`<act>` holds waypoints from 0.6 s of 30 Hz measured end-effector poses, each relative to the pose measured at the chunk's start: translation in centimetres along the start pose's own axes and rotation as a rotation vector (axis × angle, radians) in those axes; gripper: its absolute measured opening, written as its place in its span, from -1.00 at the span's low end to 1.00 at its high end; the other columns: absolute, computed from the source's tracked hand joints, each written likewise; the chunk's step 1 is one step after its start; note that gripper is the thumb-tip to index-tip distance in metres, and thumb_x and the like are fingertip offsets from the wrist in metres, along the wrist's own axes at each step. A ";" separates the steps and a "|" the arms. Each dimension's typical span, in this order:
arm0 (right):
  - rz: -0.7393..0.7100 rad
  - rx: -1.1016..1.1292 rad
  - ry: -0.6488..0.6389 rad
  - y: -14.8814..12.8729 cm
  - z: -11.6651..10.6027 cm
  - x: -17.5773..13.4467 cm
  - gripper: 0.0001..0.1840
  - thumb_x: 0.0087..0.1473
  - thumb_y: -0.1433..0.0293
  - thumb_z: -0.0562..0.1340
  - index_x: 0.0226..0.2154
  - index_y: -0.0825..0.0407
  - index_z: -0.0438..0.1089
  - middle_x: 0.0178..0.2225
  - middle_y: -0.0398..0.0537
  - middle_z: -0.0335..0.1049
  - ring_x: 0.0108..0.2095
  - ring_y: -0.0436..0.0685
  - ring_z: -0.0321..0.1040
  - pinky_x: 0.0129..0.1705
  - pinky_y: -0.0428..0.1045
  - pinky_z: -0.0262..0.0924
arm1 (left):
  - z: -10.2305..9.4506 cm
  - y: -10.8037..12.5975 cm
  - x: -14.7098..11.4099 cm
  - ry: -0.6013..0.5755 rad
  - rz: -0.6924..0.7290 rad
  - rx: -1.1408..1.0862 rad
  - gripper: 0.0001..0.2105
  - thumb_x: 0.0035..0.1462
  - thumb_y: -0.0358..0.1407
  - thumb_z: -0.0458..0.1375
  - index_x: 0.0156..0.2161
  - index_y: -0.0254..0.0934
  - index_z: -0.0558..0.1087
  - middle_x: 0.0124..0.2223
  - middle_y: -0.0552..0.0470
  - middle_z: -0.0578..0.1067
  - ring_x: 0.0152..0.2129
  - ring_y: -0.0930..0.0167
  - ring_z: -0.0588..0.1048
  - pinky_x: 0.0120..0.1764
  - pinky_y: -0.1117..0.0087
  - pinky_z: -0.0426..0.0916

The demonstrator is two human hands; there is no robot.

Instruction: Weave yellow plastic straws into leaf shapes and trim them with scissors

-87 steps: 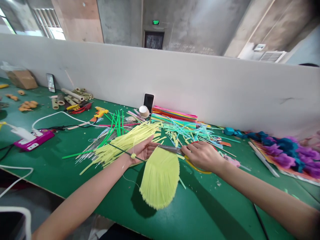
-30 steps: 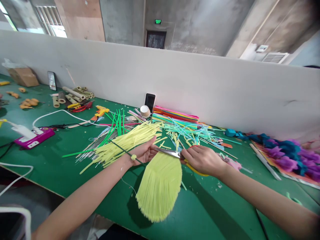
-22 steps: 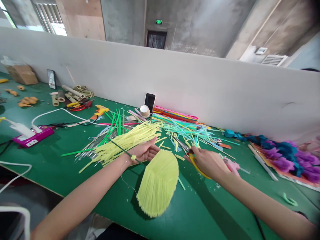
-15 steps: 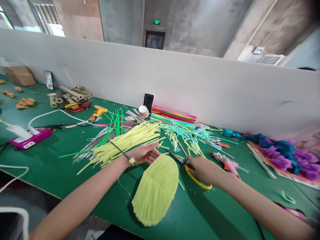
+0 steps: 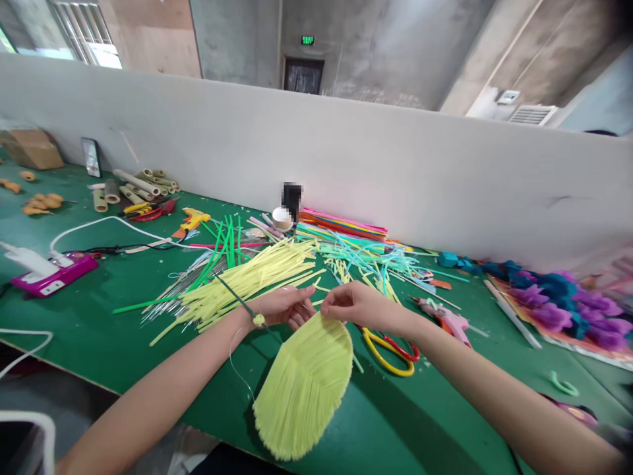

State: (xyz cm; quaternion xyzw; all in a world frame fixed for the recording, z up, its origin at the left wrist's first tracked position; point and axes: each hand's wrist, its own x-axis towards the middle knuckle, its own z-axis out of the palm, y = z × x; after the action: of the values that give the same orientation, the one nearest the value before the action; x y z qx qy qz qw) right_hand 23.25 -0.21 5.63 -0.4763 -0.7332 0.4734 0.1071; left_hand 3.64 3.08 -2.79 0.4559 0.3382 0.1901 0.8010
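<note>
- Two bare hands meet near the centre of the frame, at the upper end of a yellow-green leaf-shaped piece (image 5: 306,382).
- The right hand (image 5: 359,307) pinches that upper end between thumb and fingertips.
- The left hand (image 5: 284,309) is palm up with fingers loosely bent, close against the same end; whether it grips anything I cannot tell.
- The piece, ribbed with slanting strips, spreads down to the lower centre of the frame, its broad end lowest.
- A dark green stem (image 5: 236,297) crosses the left wrist, with a small yellow ball (image 5: 258,320) on it; a thin clear thread (image 5: 237,371) hangs nearby.
- Just beneath the right wrist, scissors (image 5: 390,345) with yellow and red handles lie on the green table (image 5: 395,429).
- Left of centre, a heap of yellow strips (image 5: 247,277) lies just behind the left hand, beside bright green strips (image 5: 230,244).
- Behind the right hand are loose turquoise strips (image 5: 366,254) and a red and pink bundle (image 5: 343,224).
- Right of the frame: a pink tool (image 5: 457,326), then purple flowers (image 5: 551,316).
- Left side: a yellow glue gun (image 5: 196,219), bamboo tubes (image 5: 141,185) and a purple power strip (image 5: 54,277).
- A pale partition (image 5: 420,165) spans the frame's upper part.
</note>
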 end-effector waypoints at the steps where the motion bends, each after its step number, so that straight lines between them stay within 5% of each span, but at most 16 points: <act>1: 0.005 0.025 -0.006 0.2 0.0 0.2 -0.70 -0.03 0.18 0.24 -0.45 0.10 0.49 -0.51 -0.14 0.39 -0.49 -0.01 0.24 -0.42 -0.11 0.13 | 0.0 0.0 0.0 0.000 0.000 0.002 -0.40 -0.28 0.22 0.25 -0.48 -0.41 0.48 -0.57 0.00 0.52 -0.68 0.51 0.44 -0.57 0.51 0.27; 18: -0.095 -0.074 0.102 2.5 1.3 1.2 -0.81 -0.06 0.30 0.21 -0.49 0.09 0.44 -0.56 -0.17 0.35 -0.54 -0.03 0.19 -0.50 -0.12 0.07 | -0.4 -0.5 0.5 -0.010 0.022 0.058 -0.41 -0.21 0.23 0.22 -0.50 -0.40 0.45 -0.53 -0.05 0.54 -0.65 0.45 0.48 -0.56 0.46 0.32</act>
State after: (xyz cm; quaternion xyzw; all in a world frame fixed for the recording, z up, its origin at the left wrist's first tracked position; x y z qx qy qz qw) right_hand 23.32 0.25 2.62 -0.4680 -0.7656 0.4155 0.1489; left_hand 3.75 3.39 -3.50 0.4838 0.3345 0.1866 0.7869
